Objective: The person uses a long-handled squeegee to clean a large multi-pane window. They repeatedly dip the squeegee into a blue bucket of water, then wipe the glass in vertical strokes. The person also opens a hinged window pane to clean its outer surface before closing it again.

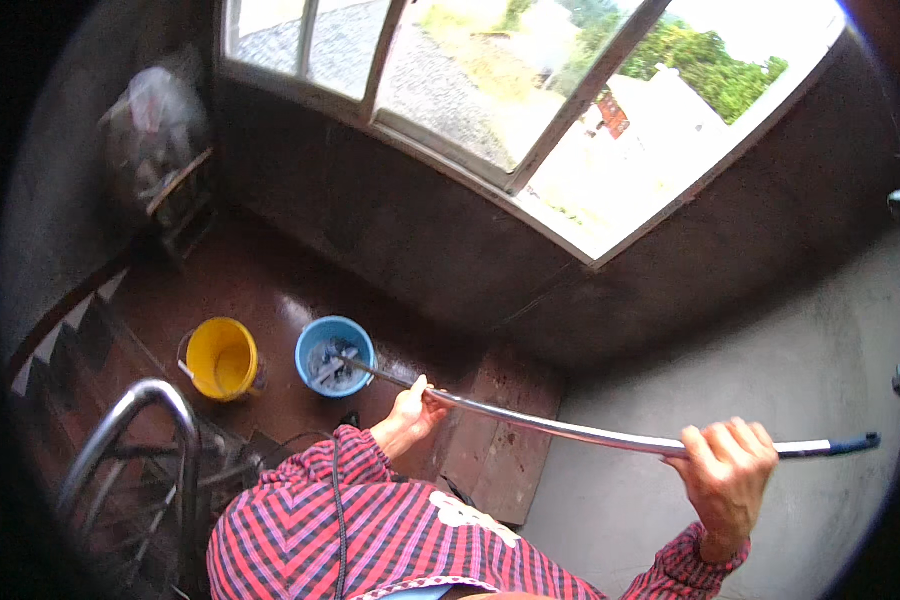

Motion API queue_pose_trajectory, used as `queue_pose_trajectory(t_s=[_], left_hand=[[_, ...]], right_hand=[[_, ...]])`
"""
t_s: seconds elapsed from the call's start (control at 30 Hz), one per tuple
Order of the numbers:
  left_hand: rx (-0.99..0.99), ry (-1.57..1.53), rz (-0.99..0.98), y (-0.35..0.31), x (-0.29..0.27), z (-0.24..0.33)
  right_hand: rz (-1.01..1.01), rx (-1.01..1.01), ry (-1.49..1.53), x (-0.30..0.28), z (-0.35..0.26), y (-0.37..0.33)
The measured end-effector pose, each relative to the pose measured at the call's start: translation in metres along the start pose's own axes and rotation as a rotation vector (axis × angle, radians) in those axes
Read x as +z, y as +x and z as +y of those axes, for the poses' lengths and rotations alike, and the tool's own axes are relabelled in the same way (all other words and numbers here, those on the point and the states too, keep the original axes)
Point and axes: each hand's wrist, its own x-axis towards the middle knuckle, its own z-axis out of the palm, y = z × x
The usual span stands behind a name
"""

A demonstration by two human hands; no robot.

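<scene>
Metal, silver and slightly bowed by the lens, forms the long mop handle [590, 432] that crosses the lower half of the head view. Its long axis runs from lower right to upper left: the dark blue grip end [855, 443] points right toward the grey wall [820, 370], while the wet mop head [332, 365] points left and down into the blue bucket [335, 355]. The left hand [410, 408] wraps the shaft near the bucket, fingers [420, 385] curled shut around the metal. The right hand [725, 475] grips the shaft close to the blue end, fingers [740, 437] folded over it from above. Both sleeves are red plaid [370, 520]. A yellow bucket [222, 358] stands just beside the blue one, on its left, both on the dark brown landing floor [260, 290]. A bulging translucent plastic bag [155, 125] sits at upper left, on a low wooden rack [180, 190] against the wall; no label on it can be made out. Through the window [530, 90] a small red sign-like panel [613, 113] shows outdoors; its markings are too small to tell. A curved steel handrail [140, 420] occupies the lower left, above the stair steps [70, 350].
</scene>
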Motion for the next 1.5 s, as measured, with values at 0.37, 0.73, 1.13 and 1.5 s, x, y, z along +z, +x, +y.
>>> queue_pose_trajectory(t_s=[0.37,0.73,1.13,1.5], left_hand=[[-0.034,0.373,0.144,0.086,-0.043,0.117],[-0.067,0.619,0.083,0.122,-0.058,0.152],[0.053,0.189,0.423,0.096,-0.073,-0.016],[-0.151,0.257,0.623,0.132,-0.173,-0.088]], right_hand=[[0.128,-0.479,0.069,0.115,-0.041,0.205],[0.105,-0.195,-0.034,0.078,0.006,0.202],[-0.149,-0.006,-0.011,0.058,0.020,-0.032],[-0.650,0.410,0.306,0.181,-0.146,-0.155]])
